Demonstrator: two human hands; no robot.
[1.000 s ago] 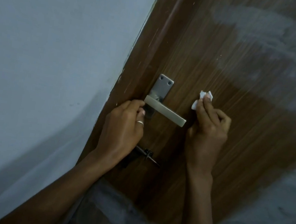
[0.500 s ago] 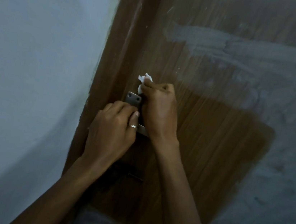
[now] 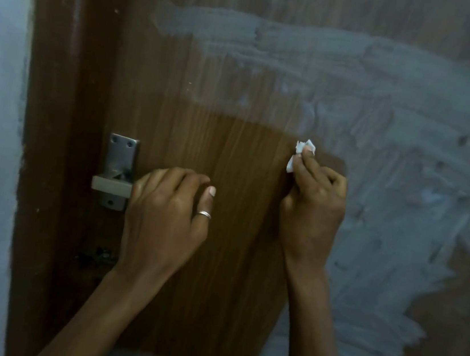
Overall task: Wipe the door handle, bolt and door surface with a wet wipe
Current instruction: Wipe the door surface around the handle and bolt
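Head-cam view of a brown wooden door [image 3: 218, 250]. L hand [image 3: 166, 213] is curled round the lever of the metal door handle [image 3: 111, 185], near the door's left edge. R hand [image 3: 313, 206], well apart from it toward mid-door, pinches a crumpled white wet wipe [image 3: 301, 153] against the wood. Dark bolt [image 3: 96, 253] sits below the handle by the left edge, partly hidden by the L wrist. Progress, as judged: a clean brown patch runs from handle to wipe; grey chalky film covers the upper & right door, so most of the surface is left. Handle & bolt: can't tell if wiped.
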